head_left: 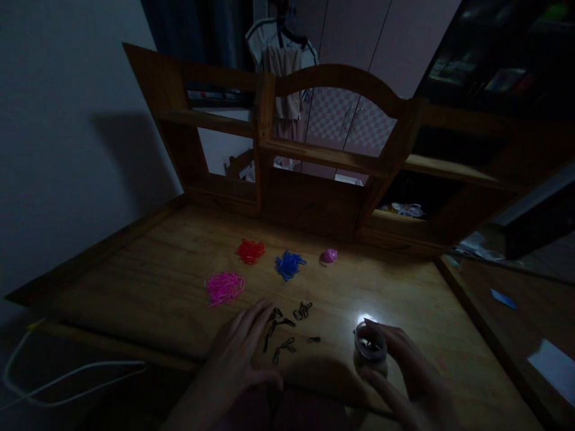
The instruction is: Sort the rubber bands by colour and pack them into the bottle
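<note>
In the head view, the left hand (238,347) is hovering low beside scattered small, dark, loop-shaped pieces (303,310), its thumb and fingers standing apart; whether a fingertip is touching one, I cannot tell. The right hand (408,365) is gripping a small, round, see-through jar (371,363) between thumb and fingers, its mouth facing up, near the desk's front edge. The step in hand seems to be handling the dark pieces while steadying the jar; the next move probably calls for a fine pinch.

Beyond the hands, magenta (224,288), red (250,251) and blue (288,265) piles of thin pieces and a rounded pink object (330,255) are resting on the pale wooden desktop (372,275). A brown wooden shelf frame (323,154) is standing behind, with pale pink cupboard doors (354,36) showing beyond in dim light.
</note>
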Demonstrator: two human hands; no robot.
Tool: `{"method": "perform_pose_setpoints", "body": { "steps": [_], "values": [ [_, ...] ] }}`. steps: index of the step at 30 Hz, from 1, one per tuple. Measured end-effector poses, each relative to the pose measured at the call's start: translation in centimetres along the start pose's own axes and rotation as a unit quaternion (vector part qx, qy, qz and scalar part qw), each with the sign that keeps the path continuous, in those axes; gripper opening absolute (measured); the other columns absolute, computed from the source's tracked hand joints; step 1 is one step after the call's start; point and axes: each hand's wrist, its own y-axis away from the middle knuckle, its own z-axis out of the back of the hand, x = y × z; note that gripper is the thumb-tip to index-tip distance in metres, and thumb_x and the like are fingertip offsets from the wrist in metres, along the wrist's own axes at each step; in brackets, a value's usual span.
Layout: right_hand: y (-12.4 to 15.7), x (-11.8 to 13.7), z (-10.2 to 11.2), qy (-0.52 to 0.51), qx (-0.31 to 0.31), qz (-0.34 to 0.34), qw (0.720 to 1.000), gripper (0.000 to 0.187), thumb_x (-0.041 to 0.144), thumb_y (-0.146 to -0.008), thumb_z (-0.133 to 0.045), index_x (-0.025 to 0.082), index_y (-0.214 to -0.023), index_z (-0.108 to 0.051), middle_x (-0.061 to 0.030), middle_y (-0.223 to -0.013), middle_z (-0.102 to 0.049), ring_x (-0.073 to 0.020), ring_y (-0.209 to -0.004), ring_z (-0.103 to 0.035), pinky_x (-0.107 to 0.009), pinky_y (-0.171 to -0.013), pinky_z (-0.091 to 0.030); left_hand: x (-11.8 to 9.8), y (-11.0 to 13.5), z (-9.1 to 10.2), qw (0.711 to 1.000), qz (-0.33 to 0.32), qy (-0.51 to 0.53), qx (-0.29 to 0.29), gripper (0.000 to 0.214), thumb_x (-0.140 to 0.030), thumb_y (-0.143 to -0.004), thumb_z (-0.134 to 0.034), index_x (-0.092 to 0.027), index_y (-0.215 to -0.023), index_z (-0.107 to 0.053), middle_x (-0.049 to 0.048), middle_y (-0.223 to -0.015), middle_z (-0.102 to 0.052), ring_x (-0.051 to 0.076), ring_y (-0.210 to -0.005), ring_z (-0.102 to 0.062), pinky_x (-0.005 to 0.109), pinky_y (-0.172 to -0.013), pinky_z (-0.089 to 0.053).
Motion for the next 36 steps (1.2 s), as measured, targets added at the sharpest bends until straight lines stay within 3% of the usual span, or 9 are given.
{"method": "perform_pose_setpoints", "body": {
  "steps": [3, 7, 11, 20, 25, 27, 29, 33, 36],
  "values": [
    [-0.1, -0.4, -0.2, 0.06, -0.007, 0.018, 0.998, 0.05, 0.03, -0.084, -0.067, 0.031, -0.131, -0.053, -0.0057, -0.133, -0.057, -0.0281, -0.12, -0.056, -0.037, -0.097, -0.05, -0.1, -1.2, -0.5, 1.0, -0.006, -0.02, 0.015, 0.086, -0.044, -0.066, -0.081, -0.026, -0.141, -0.044, 0.0124, -0.143, -0.047, 0.034, -0.129, -0.045, 0.05, -0.107, -0.041],
    [0.0, -0.4, -0.4, 0.077, -0.02, 0.043, 0.996, 0.049, 0.03, -0.085, -0.065, 0.031, -0.132, -0.052, -0.0058, -0.133, -0.056, -0.0269, -0.12, -0.056, -0.036, -0.097, -0.05, -0.7, -3.0, -0.6, 0.999, -0.022, 0.025, 0.034, 0.047, -0.023, -0.085, -0.062, -0.03, -0.131, -0.053, 0.007, -0.135, -0.052, 0.024, -0.123, -0.051, 0.041, -0.104, -0.046],
    [0.1, -0.1, -0.3, 0.086, -0.034, 0.043, 0.995, 0.048, 0.03, -0.085, -0.065, 0.031, -0.132, -0.053, -0.0057, -0.132, -0.057, -0.027, -0.118, -0.057, -0.036, -0.095, -0.051, -1.7, -3.6, 0.0, 0.995, -0.028, 0.069, 0.068, 0.041, -0.014, -0.09, -0.048, -0.03, -0.128, -0.054, 0.0047, -0.128, -0.054, 0.019, -0.116, -0.056, 0.035, -0.101, -0.047],
    [-0.6, -0.1, -0.4, 0.092, -0.047, 0.079, 0.991, 0.046, 0.027, -0.084, -0.064, 0.03, -0.13, -0.057, -0.0083, -0.127, -0.06, -0.0282, -0.113, -0.061, -0.037, -0.087, -0.056, -3.3, -4.6, 1.3, 0.993, -0.036, 0.041, 0.105, 0.031, -0.007, -0.084, -0.046, -0.021, -0.108, -0.06, 0.0065, -0.117, -0.061, 0.021, -0.11, -0.058, 0.036, -0.099, -0.048],
    [-0.5, -0.5, -0.7, 0.092, -0.043, 0.084, 0.991, 0.048, 0.024, -0.085, -0.063, 0.029, -0.132, -0.056, -0.0095, -0.127, -0.059, -0.0275, -0.112, -0.06, -0.035, -0.086, -0.056, -3.2, -5.2, 1.5, 0.989, -0.068, 0.059, 0.119, 0.042, -0.006, -0.083, -0.044, -0.023, -0.119, -0.058, 0.0056, -0.126, -0.059, 0.022, -0.12, -0.053, 0.039, -0.104, -0.042],
    [-0.5, -0.6, -1.0, 0.082, -0.041, 0.087, 0.992, 0.049, 0.023, -0.085, -0.063, 0.029, -0.132, -0.056, -0.0093, -0.127, -0.059, -0.027, -0.111, -0.061, -0.034, -0.086, -0.056, -3.0, -5.8, 1.8, 0.985, -0.075, 0.071, 0.137, 0.045, -0.005, -0.08, -0.045, -0.024, -0.119, -0.058, 0.0054, -0.124, -0.06, 0.022, -0.117, -0.054, 0.038, -0.1, -0.044],
    [-0.5, -0.5, -1.5, 0.065, -0.035, 0.078, 0.994, 0.049, 0.023, -0.085, -0.062, 0.03, -0.133, -0.056, -0.0086, -0.126, -0.06, -0.0263, -0.111, -0.061, -0.034, -0.087, -0.055, -3.1, -6.7, 2.5, 0.98, -0.076, 0.084, 0.164, 0.04, -0.004, -0.076, -0.047, -0.022, -0.108, -0.063, 0.004, -0.11, -0.065, 0.021, -0.104, -0.059, 0.035, -0.091, -0.047],
    [-0.8, -0.2, -2.7, 0.027, -0.029, 0.058, 0.998, 0.045, 0.023, -0.086, -0.062, 0.031, -0.13, -0.058, -0.0074, -0.123, -0.061, -0.0247, -0.11, -0.061, -0.033, -0.089, -0.054, -4.3, -8.9, 4.0, 0.965, -0.078, 0.17, 0.186, 0.021, -0.007, -0.075, -0.052, -0.019, -0.087, -0.064, 0.0009, -0.088, -0.064, 0.016, -0.083, -0.06, 0.027, -0.075, -0.05],
    [-1.0, 0.0, -3.6, 0.008, -0.034, 0.052, 0.998, 0.045, 0.023, -0.086, -0.062, 0.03, -0.13, -0.057, -0.0074, -0.123, -0.06, -0.0242, -0.111, -0.06, -0.033, -0.089, -0.053, -6.0, -9.8, 4.3, 0.945, -0.097, 0.284, 0.133, 0.015, -0.013, -0.079, -0.056, -0.017, -0.091, -0.062, 0.0019, -0.092, -0.064, 0.015, -0.086, -0.062, 0.029, -0.08, -0.052]
  ]
}}
